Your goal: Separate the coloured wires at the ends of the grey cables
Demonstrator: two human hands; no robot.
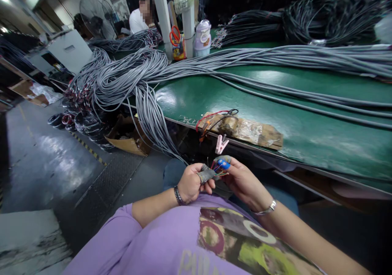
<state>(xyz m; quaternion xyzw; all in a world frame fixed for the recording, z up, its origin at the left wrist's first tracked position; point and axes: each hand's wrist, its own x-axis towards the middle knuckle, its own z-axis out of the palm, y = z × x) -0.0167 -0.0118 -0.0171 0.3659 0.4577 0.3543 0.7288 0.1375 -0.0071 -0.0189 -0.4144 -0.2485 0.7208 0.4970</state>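
My left hand [190, 182] is closed around the end of a grey cable, with dark tape wrapped on its thumb and finger. Thin coloured wires [217, 168], red, blue, green and white among them, fan out of that end toward the right. My right hand [241, 179] pinches at these wires; blue tape covers one fingertip. Just above the hands, a pink clip [221, 144] sticks out at the table edge beside a wooden board [251, 133]. Red and black leads [211, 121] with an orange clip lie on the board's left end.
Long grey cables [131, 74] lie in a thick bundle across the green table [183, 99] and hang over its left edge. A lidded bottle [202, 38] and orange-handled scissors [174, 36] stand by a post. A cardboard box [130, 138] is on the floor. Another person [139, 19] sits behind.
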